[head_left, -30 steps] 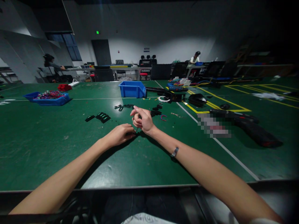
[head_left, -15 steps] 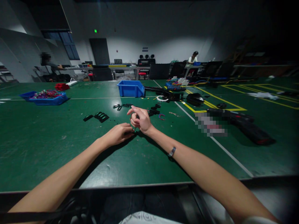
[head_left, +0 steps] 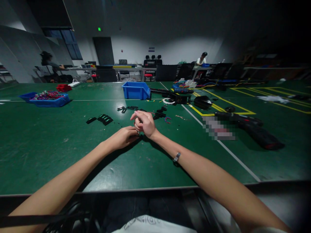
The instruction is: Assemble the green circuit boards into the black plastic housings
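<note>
Near the middle of the green table, my left hand (head_left: 123, 136) rests low, its fingers pressed together on a small item they mostly hide. My right hand (head_left: 145, 123) is closed just above and right of it, index finger partly stretched out. A thin shaft points down from its curled fingers toward the left fingertips; its kind is hidden. Left of the hands lie several small black pieces with green faces (head_left: 105, 119), and one similar piece (head_left: 91, 120) apart from them. Beyond are slim black frames (head_left: 121, 109). Dark small parts (head_left: 160, 113) and short red and blue wires (head_left: 167, 120) lie to the right.
An upright blue bin (head_left: 136, 91) stands ahead. At left, a blue tray (head_left: 50, 102) holds coloured wire bundles beside a red object (head_left: 63, 87). A white ring (head_left: 168, 101) and a long black tool-like object (head_left: 257, 131) lie rightward. Two people sit at far tables.
The view has shifted slightly. Both hands keep nearly the same place and pose, the right hand turned a little and sitting slightly closer to the left fingertips.
</note>
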The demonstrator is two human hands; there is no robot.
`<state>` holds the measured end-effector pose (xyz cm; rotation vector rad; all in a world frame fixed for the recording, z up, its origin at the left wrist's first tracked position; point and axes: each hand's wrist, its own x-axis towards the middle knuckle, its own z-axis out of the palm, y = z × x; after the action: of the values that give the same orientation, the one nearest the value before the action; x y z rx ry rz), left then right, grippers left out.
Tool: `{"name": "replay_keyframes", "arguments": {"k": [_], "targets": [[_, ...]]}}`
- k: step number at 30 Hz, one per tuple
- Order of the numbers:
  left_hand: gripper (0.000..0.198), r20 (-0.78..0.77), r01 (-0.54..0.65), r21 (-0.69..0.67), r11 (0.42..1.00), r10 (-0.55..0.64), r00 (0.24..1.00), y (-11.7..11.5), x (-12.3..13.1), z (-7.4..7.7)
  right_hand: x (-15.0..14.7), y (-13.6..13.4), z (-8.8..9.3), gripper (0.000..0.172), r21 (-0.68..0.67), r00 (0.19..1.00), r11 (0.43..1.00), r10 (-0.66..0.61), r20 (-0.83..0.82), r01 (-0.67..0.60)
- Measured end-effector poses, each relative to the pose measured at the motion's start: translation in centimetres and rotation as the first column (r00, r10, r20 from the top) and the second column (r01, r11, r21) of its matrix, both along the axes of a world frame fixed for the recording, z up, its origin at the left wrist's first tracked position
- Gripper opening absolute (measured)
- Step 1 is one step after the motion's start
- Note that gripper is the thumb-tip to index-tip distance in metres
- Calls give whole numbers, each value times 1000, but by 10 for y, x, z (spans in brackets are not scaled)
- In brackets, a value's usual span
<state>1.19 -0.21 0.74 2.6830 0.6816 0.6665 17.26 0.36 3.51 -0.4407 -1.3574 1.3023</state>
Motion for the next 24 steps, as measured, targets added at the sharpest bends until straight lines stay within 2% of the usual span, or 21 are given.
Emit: {"name": "replay_keyframes", "arguments": {"k": [5, 11, 18, 24], "targets": [[19, 24, 23, -17, 1000, -23, 999, 1, 1, 0, 0, -2, -3, 33, 43, 999, 999, -26, 22, 25], [11, 3, -20, -31, 999, 20, 1000, 1, 1, 1, 5, 5, -2, 34, -70, 998, 998, -14, -64, 9], [19, -12, -94, -16, 995, 94, 996, 6, -3, -7, 13, 8, 3, 35, -92, 988, 994, -66, -140, 54], [23, -5, -108, -8, 994, 108, 994, 7, -1, -11, 3, 4, 2, 36, -87, 989, 995, -69, -129, 58]]}}
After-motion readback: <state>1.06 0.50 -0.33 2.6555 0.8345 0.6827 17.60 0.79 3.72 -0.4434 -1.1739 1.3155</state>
